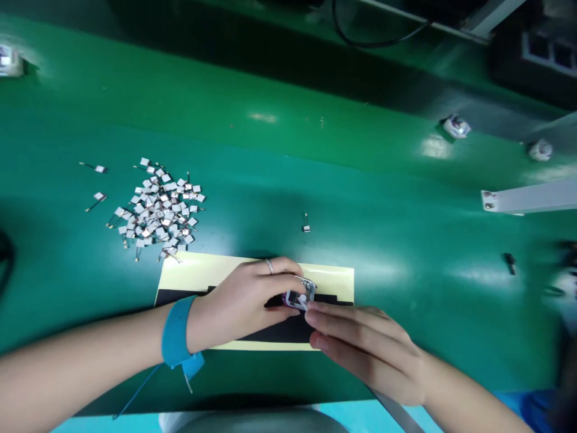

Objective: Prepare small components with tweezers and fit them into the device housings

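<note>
My left hand [246, 294], with a ring and a blue wrist strap [177, 331], grips a small rounded device housing [310, 288] between thumb and fingers. The housing's open side faces up, showing a grey frame and small parts inside. My right hand [374, 340] meets it from the right, its fingers pressed together at the lower right edge. A thin pale piece shows by those fingertips; I cannot make out what it is. Beneath both hands lies a yellow sheet [329, 275] with a black piece [288, 331] on it.
A heap of small white square parts with short leads [157, 207] covers the green table [270, 168] at left. One such part [306, 228] lies beyond my hands. Small pale objects [456, 126] stand at the back right, near a white metal bracket [527, 197].
</note>
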Action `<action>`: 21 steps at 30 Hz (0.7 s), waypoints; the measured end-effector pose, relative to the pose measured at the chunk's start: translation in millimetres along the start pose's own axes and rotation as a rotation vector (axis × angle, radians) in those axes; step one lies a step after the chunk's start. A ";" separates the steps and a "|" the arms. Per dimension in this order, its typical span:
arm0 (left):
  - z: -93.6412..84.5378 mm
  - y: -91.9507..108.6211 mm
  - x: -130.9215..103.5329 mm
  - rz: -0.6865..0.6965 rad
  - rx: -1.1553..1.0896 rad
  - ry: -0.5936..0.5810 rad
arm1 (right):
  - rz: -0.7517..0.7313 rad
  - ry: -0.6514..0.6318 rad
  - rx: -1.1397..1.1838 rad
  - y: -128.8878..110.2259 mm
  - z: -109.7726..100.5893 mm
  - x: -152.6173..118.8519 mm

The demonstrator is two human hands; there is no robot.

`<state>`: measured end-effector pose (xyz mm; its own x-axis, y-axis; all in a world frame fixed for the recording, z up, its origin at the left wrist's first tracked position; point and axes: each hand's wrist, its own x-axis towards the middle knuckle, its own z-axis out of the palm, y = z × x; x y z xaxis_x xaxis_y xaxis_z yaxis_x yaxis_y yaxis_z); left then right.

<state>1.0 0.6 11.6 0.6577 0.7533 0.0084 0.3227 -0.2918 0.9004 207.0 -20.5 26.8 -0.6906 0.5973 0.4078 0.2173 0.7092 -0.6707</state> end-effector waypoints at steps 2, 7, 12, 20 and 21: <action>-1.4 -0.6 -2.1 0.021 -0.013 0.010 | 0.048 0.022 0.075 -2.0 1.5 -0.4; -5.0 0.3 -3.9 0.056 -0.082 0.146 | 0.306 0.203 0.312 -3.6 1.1 3.8; -7.2 2.0 -4.1 0.131 -0.082 0.220 | 0.370 0.222 0.410 -2.5 -2.2 9.0; -9.7 6.5 -1.8 0.143 -0.071 0.251 | 0.375 0.222 0.386 -6.2 -4.4 9.8; -9.6 6.7 -2.0 0.142 -0.079 0.252 | 0.377 0.230 0.390 -7.0 -3.6 9.0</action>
<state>-4.6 2.8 21.7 0.4998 0.8335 0.2356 0.1794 -0.3657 0.9133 201.7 -18.8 37.4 -0.4381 0.8782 0.1916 0.1192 0.2681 -0.9560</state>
